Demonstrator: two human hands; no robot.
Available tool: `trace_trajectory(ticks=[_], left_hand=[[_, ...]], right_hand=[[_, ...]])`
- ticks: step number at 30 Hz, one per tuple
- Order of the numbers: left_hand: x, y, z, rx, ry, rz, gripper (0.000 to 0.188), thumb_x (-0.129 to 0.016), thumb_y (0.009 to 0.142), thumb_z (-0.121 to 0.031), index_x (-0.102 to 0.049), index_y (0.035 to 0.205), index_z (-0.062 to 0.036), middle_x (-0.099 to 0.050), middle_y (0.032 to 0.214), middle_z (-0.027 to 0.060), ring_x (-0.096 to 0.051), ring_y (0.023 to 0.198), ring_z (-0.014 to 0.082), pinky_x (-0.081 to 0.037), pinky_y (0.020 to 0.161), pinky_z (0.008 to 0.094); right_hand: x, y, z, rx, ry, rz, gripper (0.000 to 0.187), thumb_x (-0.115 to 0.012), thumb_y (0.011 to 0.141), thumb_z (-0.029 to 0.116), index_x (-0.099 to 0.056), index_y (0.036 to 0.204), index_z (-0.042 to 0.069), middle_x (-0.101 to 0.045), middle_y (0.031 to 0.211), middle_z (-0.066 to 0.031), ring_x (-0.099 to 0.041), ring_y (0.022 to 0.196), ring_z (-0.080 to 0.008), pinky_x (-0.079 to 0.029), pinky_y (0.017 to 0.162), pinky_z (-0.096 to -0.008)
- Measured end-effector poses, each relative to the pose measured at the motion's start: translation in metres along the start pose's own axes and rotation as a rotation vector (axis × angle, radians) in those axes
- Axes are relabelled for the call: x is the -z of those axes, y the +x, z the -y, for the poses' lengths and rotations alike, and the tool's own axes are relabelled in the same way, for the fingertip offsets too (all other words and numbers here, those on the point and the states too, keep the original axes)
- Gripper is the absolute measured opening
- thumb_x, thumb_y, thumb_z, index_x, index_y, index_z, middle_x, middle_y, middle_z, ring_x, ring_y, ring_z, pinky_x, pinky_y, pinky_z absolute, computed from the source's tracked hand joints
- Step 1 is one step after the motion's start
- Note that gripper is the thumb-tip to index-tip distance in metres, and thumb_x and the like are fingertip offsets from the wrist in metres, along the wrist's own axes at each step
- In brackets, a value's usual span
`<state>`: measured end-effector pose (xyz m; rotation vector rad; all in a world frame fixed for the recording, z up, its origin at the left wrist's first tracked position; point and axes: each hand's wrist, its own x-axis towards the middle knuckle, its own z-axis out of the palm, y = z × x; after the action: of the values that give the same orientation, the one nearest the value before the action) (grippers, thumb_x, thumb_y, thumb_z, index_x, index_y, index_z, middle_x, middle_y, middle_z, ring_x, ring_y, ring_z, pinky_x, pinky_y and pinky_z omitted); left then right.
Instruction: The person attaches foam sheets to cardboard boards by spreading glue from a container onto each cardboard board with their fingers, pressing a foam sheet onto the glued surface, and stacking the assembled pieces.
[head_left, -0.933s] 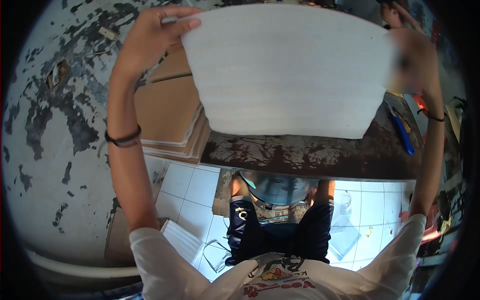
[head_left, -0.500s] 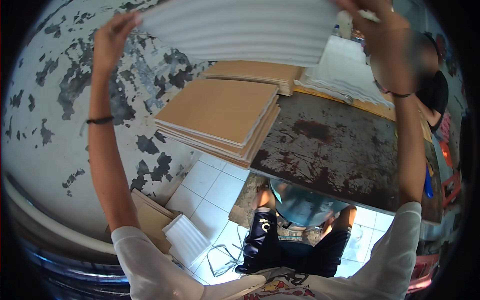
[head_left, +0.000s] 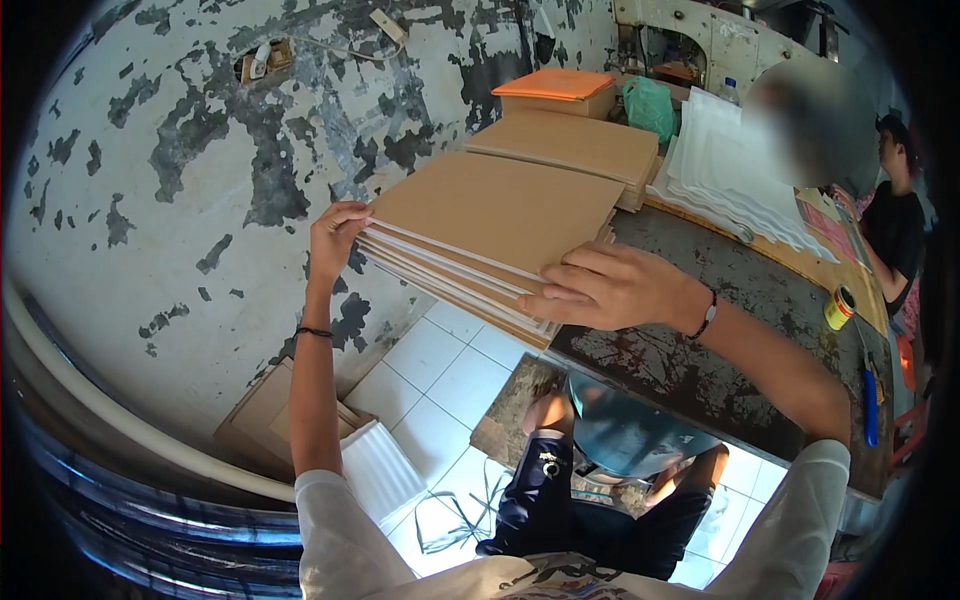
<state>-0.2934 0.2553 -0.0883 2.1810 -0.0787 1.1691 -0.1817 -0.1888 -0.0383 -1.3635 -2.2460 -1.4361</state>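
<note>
A stack of brown cardboard sheets with white layers showing along its edges lies on the left end of the dark worktable. At the stack's left corner my left hand is closed, its fingertips pinching the edge of the top sheet. My right hand rests against the near right corner, fingers somewhat apart and touching the sheet edges. Its thumb is low beside the layers, and it grips nothing that I can make out. No white sheet hangs from either hand.
Behind stand another cardboard stack, an orange-topped pile and a green plastic bag. Wavy white sheets lie at the back right. A yellow tin and a blue-handled tool are at right, near a seated person.
The white wavy sheet that both hands held up is no longer in the air. Both hands have come down to the front edge of the cardboard stack. The view has shifted, showing more background.
</note>
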Motion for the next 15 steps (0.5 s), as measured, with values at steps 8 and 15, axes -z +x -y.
trace_trajectory(ticks=[8, 15], left_hand=[[0.013, -0.008, 0.019, 0.049, -0.029, 0.036, 0.026, -0.064, 0.088, 0.01, -0.073, 0.11, 0.0008, -0.066, 0.12, 0.0115, -0.066, 0.106, 0.0215, -0.052, 0.095, 0.0316], [0.028, -0.006, -0.027, -0.114, 0.583, 0.105, 0.032, -0.06, 0.084, 0.007, -0.069, 0.113, -0.0003, -0.068, 0.116, 0.0168, -0.066, 0.111, 0.0327, -0.05, 0.099, 0.0363]], right_hand=[[-0.006, 0.002, 0.014, -0.172, 0.226, 0.072, 0.038, -0.073, 0.087, 0.02, -0.07, 0.125, 0.018, -0.068, 0.102, -0.0018, -0.066, 0.088, -0.0147, -0.059, 0.076, -0.0272], [0.093, -0.071, -0.042, -0.667, 0.031, 0.078, 0.032, -0.069, 0.094, 0.016, -0.066, 0.124, 0.01, -0.071, 0.104, -0.0092, -0.068, 0.098, -0.028, -0.056, 0.086, -0.04]])
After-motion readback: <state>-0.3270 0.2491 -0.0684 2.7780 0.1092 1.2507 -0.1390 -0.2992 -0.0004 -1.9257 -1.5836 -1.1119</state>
